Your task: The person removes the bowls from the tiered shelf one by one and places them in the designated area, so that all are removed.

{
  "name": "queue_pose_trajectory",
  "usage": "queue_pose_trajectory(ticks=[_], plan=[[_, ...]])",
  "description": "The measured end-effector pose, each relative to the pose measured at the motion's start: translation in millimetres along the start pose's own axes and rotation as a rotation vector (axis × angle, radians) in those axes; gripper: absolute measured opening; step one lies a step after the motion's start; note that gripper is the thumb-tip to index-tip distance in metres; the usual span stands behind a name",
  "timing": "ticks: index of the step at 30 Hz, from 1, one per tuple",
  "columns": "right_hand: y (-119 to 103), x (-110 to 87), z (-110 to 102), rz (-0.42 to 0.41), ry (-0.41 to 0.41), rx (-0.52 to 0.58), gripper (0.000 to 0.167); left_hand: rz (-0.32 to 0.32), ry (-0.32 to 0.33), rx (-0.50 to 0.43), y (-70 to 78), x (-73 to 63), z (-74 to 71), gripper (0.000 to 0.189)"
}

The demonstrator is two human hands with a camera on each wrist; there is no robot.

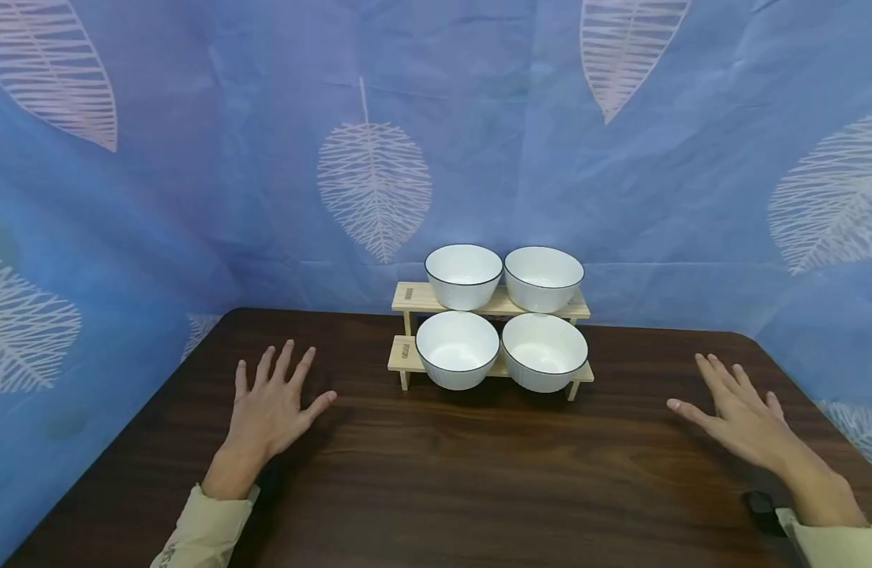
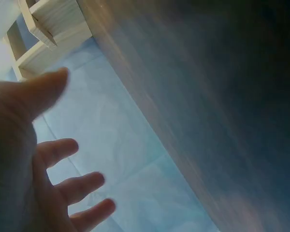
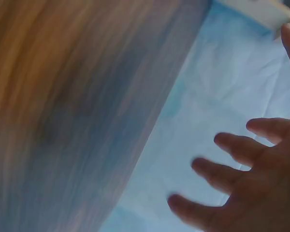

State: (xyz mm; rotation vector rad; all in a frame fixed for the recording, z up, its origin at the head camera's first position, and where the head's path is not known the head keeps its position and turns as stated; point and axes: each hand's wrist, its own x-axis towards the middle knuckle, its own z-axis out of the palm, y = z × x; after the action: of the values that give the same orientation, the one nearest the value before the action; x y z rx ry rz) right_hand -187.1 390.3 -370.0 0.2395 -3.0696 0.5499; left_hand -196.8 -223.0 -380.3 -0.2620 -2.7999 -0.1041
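Two white bowls with dark rims, an upper left bowl [image 1: 464,276] and an upper right bowl [image 1: 544,278], sit on the top tier of a light wooden rack [image 1: 407,296]. On its lower tier are a lower left bowl [image 1: 457,349] and a lower right bowl [image 1: 544,353]. To the left of the rack my left hand [image 1: 271,414] is spread, holding nothing. My right hand [image 1: 748,422], fingers extended, is off to the right, apart from the bowls. In the left wrist view, part of the rack [image 2: 58,48] shows beyond the thumb.
The rack stands near the back edge of a dark brown wooden table [image 1: 443,489]. Behind and beside the table hangs a blue cloth [image 1: 265,197] with white leaf prints. A black object [image 1: 762,511] is at the right wrist.
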Motion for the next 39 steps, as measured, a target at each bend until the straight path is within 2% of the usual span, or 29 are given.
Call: queue_pose_trajectory(ticks=[3,5,7,12,17,21,24,28,33,39], plan=[[-17,4.0,0,-0.042,0.017,0.132,0.088,0.018,0.005,0.044,2.5,2.6,-0.6,0.072],[-30,7.0,-2,-0.06,0.053,0.196,0.081,0.037,0.003,0.028,6.9,8.4,-2.6,0.066],[-42,10.0,-4,-0.07,0.083,0.272,0.075,0.055,-0.015,-0.024,14.1,17.5,-4.2,0.062],[-64,17.0,-8,-0.135,0.134,0.434,0.068,0.047,-0.125,-0.216,36.9,44.5,-2.8,0.059],[-81,26.3,-4,-0.203,0.146,0.49,0.069,0.02,-0.174,-0.42,56.3,64.0,8.7,0.06],[-88,31.0,0,-0.221,0.127,0.535,0.072,0.03,-0.192,-0.574,69.1,71.8,16.4,0.061],[-91,33.3,5,-0.23,0.111,0.57,0.076,0.028,-0.214,-0.656,77.0,75.4,20.9,0.063],[-96,34.0,8,-0.241,0.093,0.603,0.079,0.012,-0.229,-0.728,86.0,79.1,27.5,0.064],[-106,38.7,12,-0.259,0.076,0.646,0.084,-0.009,-0.243,-0.801,89.0,84.1,35.2,0.071],[-115,43.9,17,-0.271,0.06,0.688,0.087,-0.037,-0.28,-0.824,89.2,93.0,41.4,0.087]])
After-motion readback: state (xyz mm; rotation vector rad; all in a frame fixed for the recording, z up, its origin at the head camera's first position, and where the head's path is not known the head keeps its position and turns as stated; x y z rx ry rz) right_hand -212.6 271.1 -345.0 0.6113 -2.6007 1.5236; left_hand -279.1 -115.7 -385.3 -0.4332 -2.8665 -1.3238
